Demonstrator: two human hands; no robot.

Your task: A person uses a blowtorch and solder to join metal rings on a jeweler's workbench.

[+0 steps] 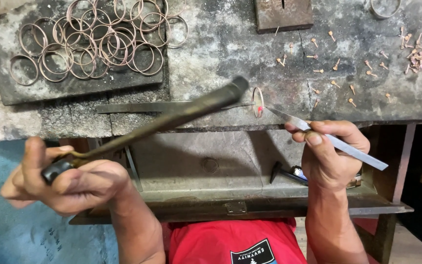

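My left hand (69, 183) grips the dark handle end of a long brass-coloured blowtorch pipe (172, 117), whose tip points right toward a small copper ring (258, 101). That ring stands on edge on the grey stone bench top (230, 44), with a tiny red glow on it. My right hand (330, 154) holds steel tweezers (318, 132), their point touching the ring from the right.
A heap of several copper rings (98, 41) lies on a dark slab at the back left. Small copper pins (348, 68) are scattered at the right. A rusty metal block (283, 13) sits at the back. A metal tray (211, 171) hangs below the bench.
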